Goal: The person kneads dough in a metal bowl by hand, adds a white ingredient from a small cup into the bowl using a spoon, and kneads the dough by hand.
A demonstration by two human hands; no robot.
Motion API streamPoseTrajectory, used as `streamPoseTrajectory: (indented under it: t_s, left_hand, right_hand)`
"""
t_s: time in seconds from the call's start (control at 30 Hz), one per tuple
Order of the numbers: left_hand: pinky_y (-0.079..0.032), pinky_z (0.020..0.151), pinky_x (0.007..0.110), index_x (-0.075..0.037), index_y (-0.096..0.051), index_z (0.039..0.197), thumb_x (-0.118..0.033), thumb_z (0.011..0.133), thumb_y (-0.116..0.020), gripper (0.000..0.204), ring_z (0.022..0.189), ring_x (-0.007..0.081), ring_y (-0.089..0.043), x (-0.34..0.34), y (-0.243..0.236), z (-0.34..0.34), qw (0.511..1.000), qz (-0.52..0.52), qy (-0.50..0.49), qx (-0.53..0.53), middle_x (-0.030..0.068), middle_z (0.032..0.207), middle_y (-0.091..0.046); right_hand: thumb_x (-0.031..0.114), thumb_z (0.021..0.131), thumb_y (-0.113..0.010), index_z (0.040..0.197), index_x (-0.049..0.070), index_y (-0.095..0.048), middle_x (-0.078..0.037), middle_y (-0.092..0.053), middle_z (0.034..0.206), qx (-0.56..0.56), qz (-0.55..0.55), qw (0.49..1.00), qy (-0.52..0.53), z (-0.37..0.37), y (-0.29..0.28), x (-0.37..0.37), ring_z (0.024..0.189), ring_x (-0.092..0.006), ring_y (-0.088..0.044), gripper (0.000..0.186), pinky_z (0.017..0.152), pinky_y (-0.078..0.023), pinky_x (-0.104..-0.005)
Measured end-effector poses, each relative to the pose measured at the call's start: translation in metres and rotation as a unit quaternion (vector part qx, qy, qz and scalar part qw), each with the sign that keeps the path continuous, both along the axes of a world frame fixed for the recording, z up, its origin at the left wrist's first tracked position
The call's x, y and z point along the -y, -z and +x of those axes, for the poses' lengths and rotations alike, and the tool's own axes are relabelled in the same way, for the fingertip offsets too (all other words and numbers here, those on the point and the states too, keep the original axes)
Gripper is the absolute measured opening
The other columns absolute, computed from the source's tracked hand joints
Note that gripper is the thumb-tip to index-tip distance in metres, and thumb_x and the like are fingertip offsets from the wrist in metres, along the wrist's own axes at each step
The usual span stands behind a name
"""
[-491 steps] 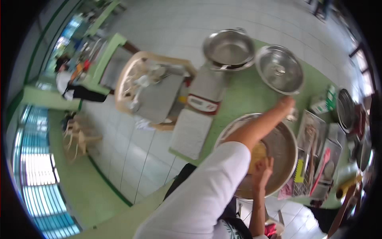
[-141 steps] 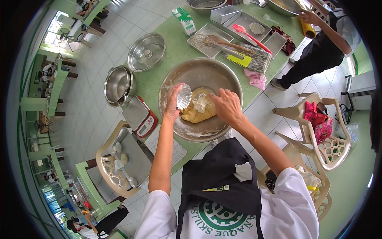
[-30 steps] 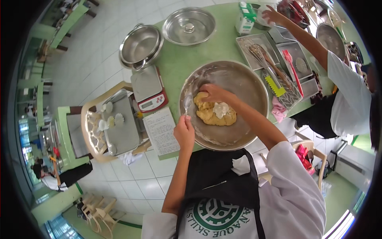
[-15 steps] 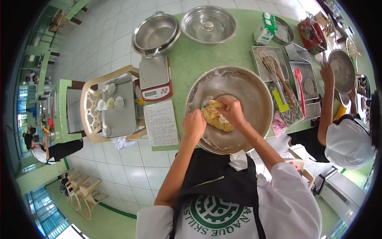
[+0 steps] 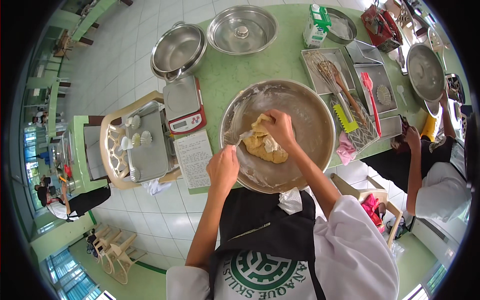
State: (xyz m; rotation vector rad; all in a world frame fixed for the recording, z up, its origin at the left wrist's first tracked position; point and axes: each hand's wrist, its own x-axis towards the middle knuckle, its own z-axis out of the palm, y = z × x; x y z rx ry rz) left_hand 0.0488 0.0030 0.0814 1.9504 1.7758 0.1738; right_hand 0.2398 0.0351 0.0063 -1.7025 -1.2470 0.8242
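Observation:
A wide steel mixing bowl [image 5: 312, 117] stands at the table's near edge, its inner wall smeared with pale residue. In it lies a yellow lump of dough [image 5: 260, 151] with a soft white dab [image 5: 270, 143] on it. My left hand [image 5: 223, 165] is closed at the bowl's left rim, gripping a spoon [image 5: 245, 135] whose head reaches the dough; the handle is mostly hidden. Over the dough, my right hand [image 5: 280, 130] is closed, its fingers pinching a raised part of the dough.
Left of the bowl are a kitchen scale [image 5: 187, 122] and handwritten notes [image 5: 194, 162]. Behind stand steel bowls [image 5: 242, 45] and a carton [image 5: 317, 27]. At right, a whisk [image 5: 327, 75] and red spatula [image 5: 372, 100] lie on metal pans. A co-worker [image 5: 440, 185] stands at right.
My left hand has drawn left and down, taking the spoon from the dough toward the rim. My right hand has lifted part of the dough. The co-worker's arm has come down from the pan.

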Motion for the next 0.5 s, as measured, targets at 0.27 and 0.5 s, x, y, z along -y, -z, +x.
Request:
streamPoseTrajectory:
  t_s: [0.27, 0.5]
  left_hand:
    - [-0.049, 0.063, 0.049, -0.003, -0.054, 0.082, -0.009, 0.085, -0.052, 0.007, 0.072, 0.0383, -0.063, 0.015, 0.011, 0.024, 0.999, 0.02, 0.013, -0.041, 0.0192, 0.074, -0.063]
    - [-0.05, 0.065, 0.047, -0.002, -0.055, 0.08, -0.006, 0.08, -0.054, 0.004, 0.074, 0.0373, -0.064, 0.013, -0.01, 0.019, 0.998, -0.009, 0.042, -0.052, 0.0194, 0.075, -0.064]
  right_hand:
    - [0.001, 0.071, -0.064, 0.09, 0.001, -0.063, -0.017, -0.06, 0.084, -0.039, 0.041, 0.997, -0.055, -0.03, -0.014, 0.036, 0.076, -0.0329, -0.061, 0.019, 0.067, -0.048, -0.0383]
    - [0.003, 0.071, -0.062, 0.093, 0.002, -0.065, -0.019, -0.061, 0.082, 0.0, -0.002, 0.997, -0.071, -0.006, -0.008, 0.004, 0.074, -0.0356, -0.06, 0.022, 0.067, -0.048, -0.0401]
